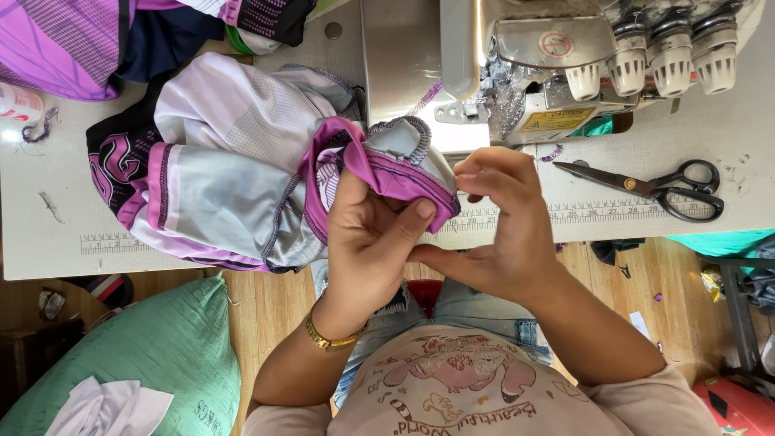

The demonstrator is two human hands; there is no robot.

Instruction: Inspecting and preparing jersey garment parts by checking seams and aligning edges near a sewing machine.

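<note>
A white, grey and purple sports garment (226, 161) lies bunched on the sewing table, its purple-edged end lifted at the table's front. My left hand (367, 242) grips that purple folded edge (387, 173), thumb pressed on top. My right hand (500, 218) pinches the same edge from the right, fingers curled at the seam. Both hands hover just in front of the overlock sewing machine (549, 73).
Black-handled scissors (654, 186) lie right of my hands on the white table (48, 234), which has a ruler strip along its front. More purple fabric (73, 40) is piled far left. A green sack (153, 347) stands on the wooden floor at lower left.
</note>
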